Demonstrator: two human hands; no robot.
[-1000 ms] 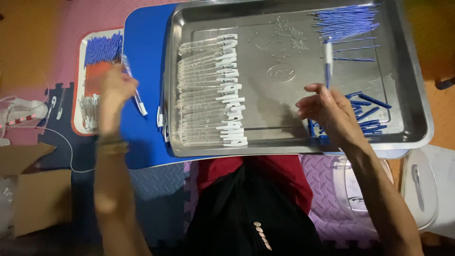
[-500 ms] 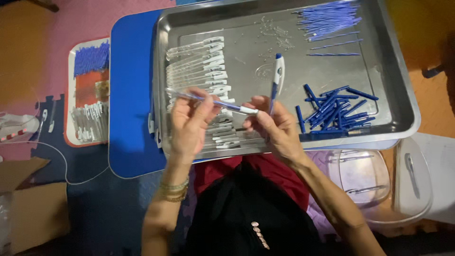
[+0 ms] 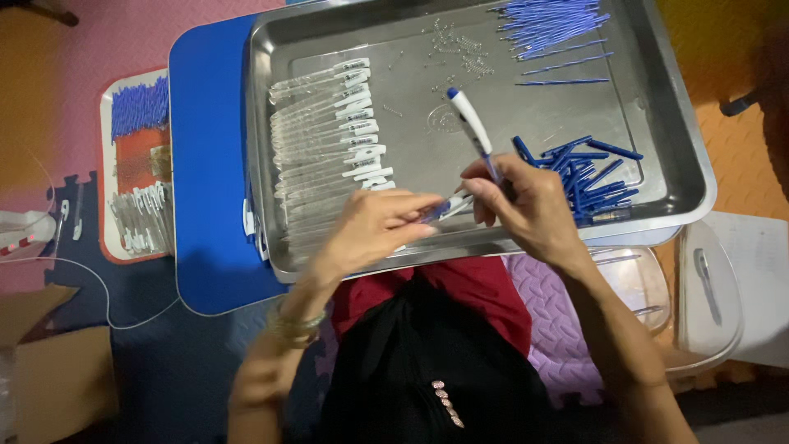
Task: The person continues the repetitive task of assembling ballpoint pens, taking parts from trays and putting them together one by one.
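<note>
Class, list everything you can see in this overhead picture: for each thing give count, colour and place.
Metal tray: one, silver, on the blue table.
Blue table: one, under the tray.
Clear pen barrels: many, white-tipped, in a row at tray left.
Blue pen parts: a pile, tray right.
Blue refills: a bundle, tray top right.
Small springs: several, silver, tray top.
Side tray: one, white-rimmed, left of the table, holding pen parts.
Clear plastic containers: two, lower right.
Cardboard box: one, brown, lower left.
Assembled pen: one, white and blue, in the right hand.
Left hand: fingers on a pen part.
Right hand.

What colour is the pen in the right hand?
White with a blue tip, the pen, in the head view.
</note>
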